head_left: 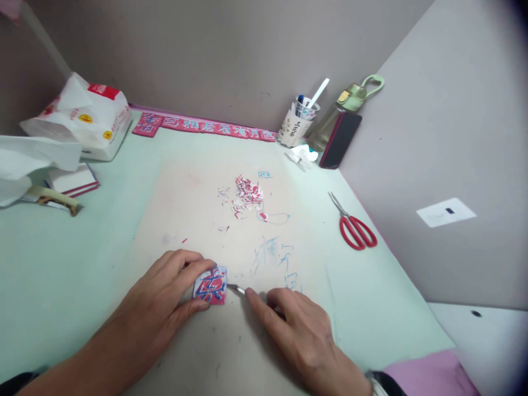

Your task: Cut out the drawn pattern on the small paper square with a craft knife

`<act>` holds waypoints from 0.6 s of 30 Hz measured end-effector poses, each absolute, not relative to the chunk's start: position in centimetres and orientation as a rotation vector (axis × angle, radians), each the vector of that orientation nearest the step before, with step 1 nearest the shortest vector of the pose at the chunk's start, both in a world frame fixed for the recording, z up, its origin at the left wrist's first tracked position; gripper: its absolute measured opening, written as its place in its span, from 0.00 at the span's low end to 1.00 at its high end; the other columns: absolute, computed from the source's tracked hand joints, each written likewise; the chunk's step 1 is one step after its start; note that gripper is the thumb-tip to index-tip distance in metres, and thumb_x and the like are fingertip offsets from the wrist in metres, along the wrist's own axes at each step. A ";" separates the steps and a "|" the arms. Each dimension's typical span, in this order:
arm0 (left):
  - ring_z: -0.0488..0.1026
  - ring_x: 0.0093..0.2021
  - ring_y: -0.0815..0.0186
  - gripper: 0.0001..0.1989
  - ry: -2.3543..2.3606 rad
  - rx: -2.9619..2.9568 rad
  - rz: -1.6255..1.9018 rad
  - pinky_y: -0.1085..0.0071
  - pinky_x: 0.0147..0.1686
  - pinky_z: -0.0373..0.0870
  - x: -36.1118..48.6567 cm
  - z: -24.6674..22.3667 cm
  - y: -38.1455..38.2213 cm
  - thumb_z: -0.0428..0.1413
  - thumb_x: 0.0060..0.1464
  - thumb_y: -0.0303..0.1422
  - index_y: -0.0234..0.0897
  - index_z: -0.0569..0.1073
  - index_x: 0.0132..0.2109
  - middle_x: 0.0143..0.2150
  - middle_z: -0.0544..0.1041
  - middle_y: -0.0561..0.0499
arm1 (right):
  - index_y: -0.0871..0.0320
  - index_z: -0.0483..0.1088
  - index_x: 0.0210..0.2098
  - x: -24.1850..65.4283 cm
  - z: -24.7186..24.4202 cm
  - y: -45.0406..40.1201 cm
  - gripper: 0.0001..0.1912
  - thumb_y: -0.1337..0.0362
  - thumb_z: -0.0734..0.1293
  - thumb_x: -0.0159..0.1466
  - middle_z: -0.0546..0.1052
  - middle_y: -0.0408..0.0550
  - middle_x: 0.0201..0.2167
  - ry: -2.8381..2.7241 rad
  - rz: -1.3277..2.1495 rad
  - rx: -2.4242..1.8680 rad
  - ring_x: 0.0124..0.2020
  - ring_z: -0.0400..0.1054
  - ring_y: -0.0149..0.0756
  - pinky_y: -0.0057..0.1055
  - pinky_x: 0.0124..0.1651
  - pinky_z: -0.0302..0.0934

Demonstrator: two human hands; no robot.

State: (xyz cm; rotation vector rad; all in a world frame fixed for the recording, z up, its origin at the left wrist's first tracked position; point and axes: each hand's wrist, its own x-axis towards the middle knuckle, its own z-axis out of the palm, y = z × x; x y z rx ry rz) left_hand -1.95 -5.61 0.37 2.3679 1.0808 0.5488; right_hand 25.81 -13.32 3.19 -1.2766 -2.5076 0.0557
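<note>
My left hand (173, 291) grips a small square tile (214, 286) by its left side, thumb at the lower edge and fingers at the top. The tile lies on the pale work sheet and bears a blue-outlined character on red and white. My right hand (297, 324) is closed round a craft knife (236, 289), its index finger stretched along the handle. The blade tip sits at the tile's right edge; whether it touches cannot be told. Most of the handle is hidden in my palm.
Red and white shavings (248, 193) lie beyond the tile. Red-handled scissors (355, 228) rest at the right. Carved red tiles (208, 126) line the back wall. A pen cup (297, 122), green bottle (330, 121) and phone (340, 140) stand back right; a tissue pack (94, 118) sits left.
</note>
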 end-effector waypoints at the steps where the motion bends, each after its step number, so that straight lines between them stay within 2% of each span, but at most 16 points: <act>1: 0.75 0.55 0.57 0.18 1.079 2.369 0.547 0.62 0.54 0.74 -2.0 0.3 -5.6 0.54 0.68 0.41 0.51 0.68 0.62 0.56 0.75 0.51 | 0.64 0.64 0.64 25.8 3.2 -13.3 0.20 0.74 0.52 0.77 0.73 0.50 0.34 -2.510 0.050 -1.273 0.30 0.65 0.35 0.32 0.31 0.62; 18: 0.75 0.52 0.57 0.17 1.082 2.338 0.584 0.64 0.50 0.75 -1.7 0.4 -5.6 0.55 0.67 0.42 0.52 0.69 0.61 0.54 0.75 0.51 | 0.64 0.65 0.63 25.2 3.5 -12.9 0.19 0.74 0.53 0.77 0.72 0.49 0.33 -2.479 0.041 -1.287 0.29 0.65 0.35 0.32 0.30 0.61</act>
